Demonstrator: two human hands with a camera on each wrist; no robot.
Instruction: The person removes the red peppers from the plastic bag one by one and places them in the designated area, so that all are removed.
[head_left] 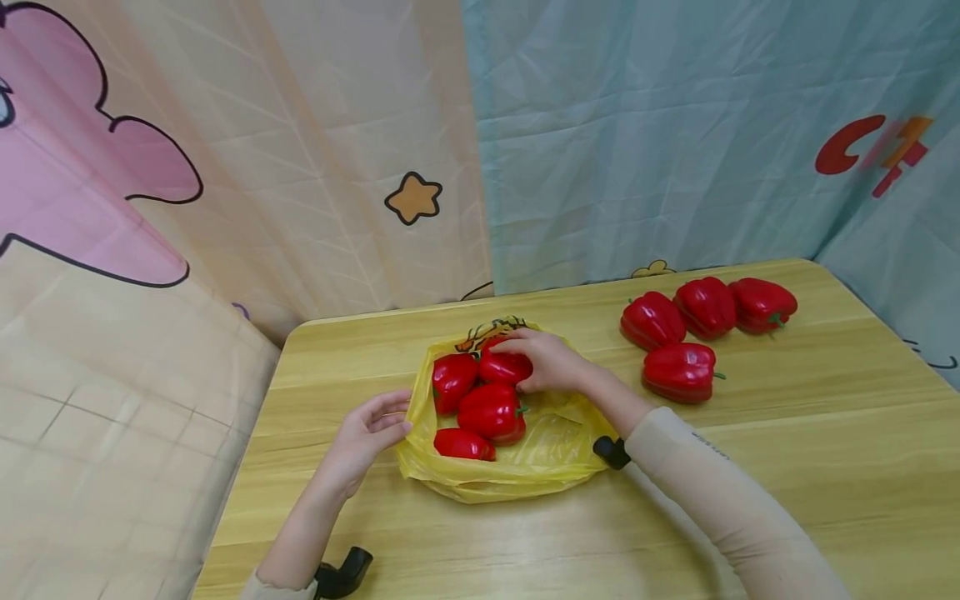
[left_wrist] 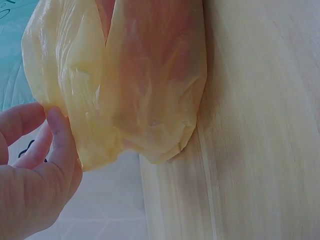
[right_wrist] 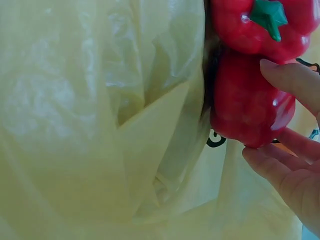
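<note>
A yellow plastic bag [head_left: 558, 479] lies with its mouth wide open on the wooden table. Several red bell peppers sit inside it, among them a bell pepper [head_left: 491, 412] with a green stem in the middle. At the bag's left edge, my left hand [head_left: 372, 429] pinches the plastic between thumb and fingers; the left wrist view shows the thin bag [left_wrist: 155, 85] hanging from the fingertips. My right hand [head_left: 551, 360] reaches into the far side of the bag and grips another bell pepper [right_wrist: 250, 102], thumb on one side and fingers on the other, right beside its neighbour.
Right of the bag, several more red peppers stand grouped on the table [head_left: 795, 433], the nearest pepper [head_left: 680, 372] lying on its side. A printed curtain [head_left: 637, 142] hangs behind the table's back edge. Black camera mounts [head_left: 345, 573] project from both wrists.
</note>
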